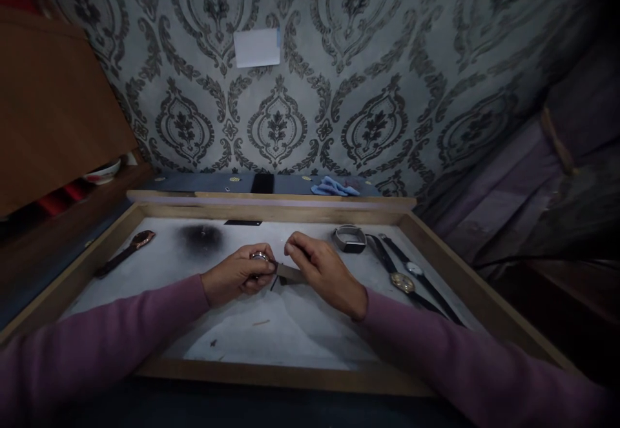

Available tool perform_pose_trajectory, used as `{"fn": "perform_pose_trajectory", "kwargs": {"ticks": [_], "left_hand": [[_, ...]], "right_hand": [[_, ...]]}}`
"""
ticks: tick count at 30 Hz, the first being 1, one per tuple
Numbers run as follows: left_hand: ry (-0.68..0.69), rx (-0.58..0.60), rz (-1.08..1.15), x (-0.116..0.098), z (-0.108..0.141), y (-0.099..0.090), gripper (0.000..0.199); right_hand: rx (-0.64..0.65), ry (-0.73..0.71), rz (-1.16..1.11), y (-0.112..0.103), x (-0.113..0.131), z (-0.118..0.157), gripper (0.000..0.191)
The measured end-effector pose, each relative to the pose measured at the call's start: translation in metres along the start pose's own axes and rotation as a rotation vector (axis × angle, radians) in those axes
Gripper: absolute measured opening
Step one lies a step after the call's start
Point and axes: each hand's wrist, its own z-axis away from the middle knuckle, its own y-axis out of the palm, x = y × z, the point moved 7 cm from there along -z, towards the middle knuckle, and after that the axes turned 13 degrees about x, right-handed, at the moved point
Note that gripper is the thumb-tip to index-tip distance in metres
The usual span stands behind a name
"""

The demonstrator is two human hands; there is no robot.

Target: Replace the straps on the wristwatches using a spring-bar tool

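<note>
My left hand (232, 277) is closed around a wristwatch with a round silver case (260, 256), which shows between thumb and fingers. From the case a grey-beige watch strap (289, 274) runs right and passes under my right hand (329, 273). The right hand's fingers are curled, with thumb and forefinger close together; whatever they pinch is too small or hidden. A thin dark strip (274, 282) hangs just below the watch, between the hands. Both hands are above the white bottom of a wooden tray (285, 376).
Right in the tray lie a grey-banded watch (351, 239), a gold-faced watch (402, 282) and a dark-strapped watch (414, 268). At left lies a brown watch (141, 239). Behind the rim are a blue cloth (334, 186) and a black flat object (262, 183).
</note>
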Motion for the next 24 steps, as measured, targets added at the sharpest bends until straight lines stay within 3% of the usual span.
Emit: {"fn": "perform_pose_trajectory", "kwargs": {"ticks": [8, 18, 24], "left_hand": [[0.007, 0.018, 0.0, 0.002, -0.002, 0.001, 0.023], [0.003, 0.012, -0.025, 0.0, -0.001, 0.003, 0.023], [0.006, 0.024, -0.028, 0.0, 0.0, 0.004, 0.02]], "right_hand": [[0.026, 0.035, -0.208, 0.004, -0.016, 0.0, 0.029], [0.051, 0.102, 0.057, 0.0, -0.005, 0.004, 0.017], [0.076, 0.031, 0.11, 0.001, 0.004, 0.007, 0.011]]}}
